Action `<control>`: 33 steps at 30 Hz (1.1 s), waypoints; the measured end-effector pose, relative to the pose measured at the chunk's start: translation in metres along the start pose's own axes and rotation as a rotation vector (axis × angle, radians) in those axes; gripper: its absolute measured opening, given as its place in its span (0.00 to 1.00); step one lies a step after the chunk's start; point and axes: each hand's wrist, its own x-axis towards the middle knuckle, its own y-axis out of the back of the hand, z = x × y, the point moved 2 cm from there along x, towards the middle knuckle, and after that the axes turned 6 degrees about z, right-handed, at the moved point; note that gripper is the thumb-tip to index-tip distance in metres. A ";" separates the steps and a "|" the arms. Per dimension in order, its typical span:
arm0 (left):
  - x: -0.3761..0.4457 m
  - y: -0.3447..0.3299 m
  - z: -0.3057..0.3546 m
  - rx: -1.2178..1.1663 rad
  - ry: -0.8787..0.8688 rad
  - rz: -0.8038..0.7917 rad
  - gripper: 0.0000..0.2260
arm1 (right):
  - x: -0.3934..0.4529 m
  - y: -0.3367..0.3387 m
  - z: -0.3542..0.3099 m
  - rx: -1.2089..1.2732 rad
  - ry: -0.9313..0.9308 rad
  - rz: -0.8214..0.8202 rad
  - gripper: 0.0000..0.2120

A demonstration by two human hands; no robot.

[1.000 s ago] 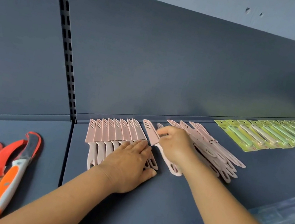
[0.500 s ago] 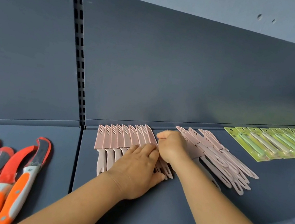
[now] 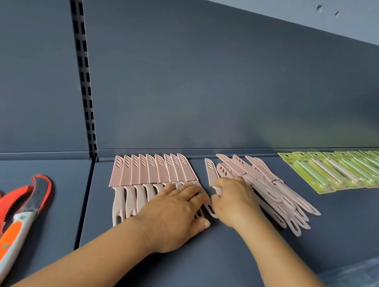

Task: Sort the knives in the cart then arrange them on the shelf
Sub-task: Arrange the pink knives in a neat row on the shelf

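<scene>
Right hand (image 3: 234, 201): fingers curled round the handle of one pink knife (image 3: 210, 176), sheath pointing toward the back panel. Thumb side hidden, so how tight the hold is cannot be read. The knife sits in the gap between the neat row and the loose heap, apart from both at the sheath end. Judged: it is being drawn out of the heap to join the row.

Left hand (image 3: 175, 213): flat, fingers straight, palm down on the handles at the right end of the row of pink knives (image 3: 153, 171). It grips nothing. Likely it is pinning the row so the overlapped knives do not slide while the next one comes in.

The row runs in even overlap, sheaths fanned toward the back, handles toward the shelf's front. The order suits a display: each sheath shows.

The heap of pink knives (image 3: 276, 191) lies just right of the right hand, crossed and uneven, handles trailing toward the front right. A fair number still to lay out, so the pink batch looks about half arranged.

Further out on the shelf (image 3: 186, 269): green carded packs (image 3: 345, 171) in their own overlapped line to the right, well apart from the pink ones. Left, past the slotted upright (image 3: 82, 69), orange-handled knives (image 3: 3, 232) lie side by side. Kinds are kept separate along the shelf. No cart in view.
</scene>
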 end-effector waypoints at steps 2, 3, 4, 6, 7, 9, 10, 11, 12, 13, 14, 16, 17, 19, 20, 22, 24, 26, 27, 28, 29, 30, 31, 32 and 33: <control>0.000 0.000 0.001 0.005 0.014 -0.007 0.26 | 0.000 0.002 -0.001 -0.073 0.007 0.021 0.10; 0.001 0.000 0.001 0.007 0.022 -0.011 0.27 | 0.001 0.003 -0.003 -0.106 0.011 0.030 0.08; 0.001 0.001 0.001 0.009 0.026 -0.008 0.27 | 0.001 0.004 -0.004 -0.133 0.016 0.039 0.07; 0.001 0.002 0.000 0.011 0.022 0.011 0.26 | 0.002 0.006 -0.006 -0.141 0.022 0.050 0.08; 0.001 0.002 0.000 0.012 0.019 0.020 0.25 | 0.003 0.007 -0.006 -0.114 0.020 0.050 0.08; 0.001 0.003 0.000 0.008 0.019 0.028 0.24 | 0.005 0.007 -0.007 -0.022 0.017 0.044 0.07; 0.001 0.003 0.001 0.006 0.021 0.024 0.25 | 0.006 0.006 -0.008 0.024 0.018 0.042 0.06; 0.001 0.003 0.001 0.008 0.022 0.017 0.26 | 0.006 0.005 -0.010 0.061 0.019 0.041 0.06; 0.001 0.002 0.001 0.012 0.023 0.011 0.27 | 0.007 0.004 -0.012 0.087 0.021 0.040 0.08; 0.001 0.002 0.001 0.015 0.024 0.008 0.27 | 0.007 0.003 -0.013 0.106 0.025 0.041 0.09; 0.001 0.001 0.001 0.015 0.026 0.008 0.28 | 0.007 0.001 -0.015 0.119 0.033 0.045 0.10; 0.001 0.001 0.000 0.013 0.030 0.011 0.28 | 0.009 -0.001 -0.017 0.142 0.052 0.047 0.13; 0.001 0.001 -0.001 0.011 0.030 0.012 0.28 | 0.010 -0.002 -0.017 0.157 0.061 0.042 0.13; 0.001 0.001 -0.001 0.009 0.029 0.013 0.29 | 0.012 -0.005 -0.017 0.182 0.073 0.025 0.12; 0.001 0.001 -0.001 0.010 0.029 0.011 0.29 | 0.013 -0.006 -0.016 0.188 0.071 0.018 0.11; 0.001 0.000 -0.001 0.007 0.029 0.006 0.30 | 0.014 -0.008 -0.017 0.180 0.059 0.005 0.10; 0.001 0.001 -0.001 -0.003 0.029 0.006 0.30 | 0.014 -0.009 -0.018 0.179 0.061 -0.012 0.10; 0.001 0.002 -0.001 -0.014 0.028 0.012 0.30 | 0.011 -0.007 -0.018 0.193 0.070 -0.016 0.11; 0.001 0.003 -0.001 -0.017 0.027 0.013 0.30 | 0.009 -0.003 -0.016 0.189 0.069 -0.001 0.12; 0.001 0.004 -0.001 -0.013 0.023 0.013 0.29 | 0.007 0.002 -0.013 0.170 0.065 0.028 0.13; 0.001 0.005 0.000 -0.004 0.019 0.009 0.29 | 0.004 0.008 -0.009 0.140 0.057 0.059 0.14; 0.001 0.006 0.000 0.010 0.014 0.000 0.29 | 0.001 0.014 -0.002 0.100 0.046 0.080 0.16; 0.002 0.007 0.001 0.023 0.011 -0.011 0.29 | -0.002 0.019 0.004 0.043 0.034 0.086 0.18; 0.004 0.007 0.001 0.033 0.010 -0.023 0.29 | -0.006 0.022 0.011 -0.034 0.023 0.075 0.18; 0.007 0.008 0.002 0.039 0.011 -0.032 0.29 | -0.010 0.024 0.017 -0.113 0.012 0.055 0.18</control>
